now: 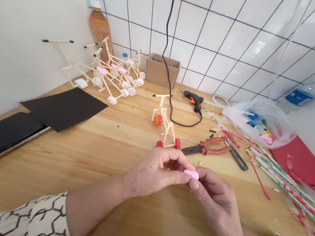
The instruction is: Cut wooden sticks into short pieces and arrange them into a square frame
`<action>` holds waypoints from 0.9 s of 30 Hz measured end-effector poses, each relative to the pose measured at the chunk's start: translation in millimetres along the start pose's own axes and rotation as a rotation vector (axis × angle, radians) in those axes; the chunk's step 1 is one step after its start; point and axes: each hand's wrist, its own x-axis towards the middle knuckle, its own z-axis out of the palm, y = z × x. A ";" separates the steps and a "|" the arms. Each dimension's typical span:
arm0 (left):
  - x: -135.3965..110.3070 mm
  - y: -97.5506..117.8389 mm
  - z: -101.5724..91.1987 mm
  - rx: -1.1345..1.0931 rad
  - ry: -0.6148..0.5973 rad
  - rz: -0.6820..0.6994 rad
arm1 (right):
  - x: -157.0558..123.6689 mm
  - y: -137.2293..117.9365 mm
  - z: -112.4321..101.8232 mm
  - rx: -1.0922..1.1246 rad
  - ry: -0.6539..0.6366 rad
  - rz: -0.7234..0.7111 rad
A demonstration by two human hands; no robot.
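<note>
Between the fingertips of my left hand (156, 171) and my right hand (217, 201) is a small pink lump of soft clay (192, 174). Both hands pinch it just above the table. Just beyond them stands a small tricycle model (167, 129) made of pale sticks, with red and orange caps for wheels; no pink piece shows on it. Pliers (207, 146) with reddish handles lie past my right hand, beside a grey utility knife (237, 154).
Several finished stick tricycles (117, 69) with pink seats stand at the back left, near a tea bottle (102, 25). A glue gun (193, 99), a cardboard box (161, 71), a bag of caps (258, 122), wrapped sticks (290, 183) and black paper (65, 107) lie around the table (95, 152).
</note>
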 end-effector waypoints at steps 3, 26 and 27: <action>-0.3 0.7 -0.3 0.014 -0.002 0.006 | 0.0 -1.7 -0.7 0.019 -0.015 -0.015; 2.4 -1.3 -3.9 -0.161 -0.176 0.035 | 7.1 3.7 -2.6 0.524 -0.067 0.254; 2.1 -1.1 -4.0 -0.159 -0.177 0.033 | 7.9 3.2 -2.5 0.550 -0.072 0.276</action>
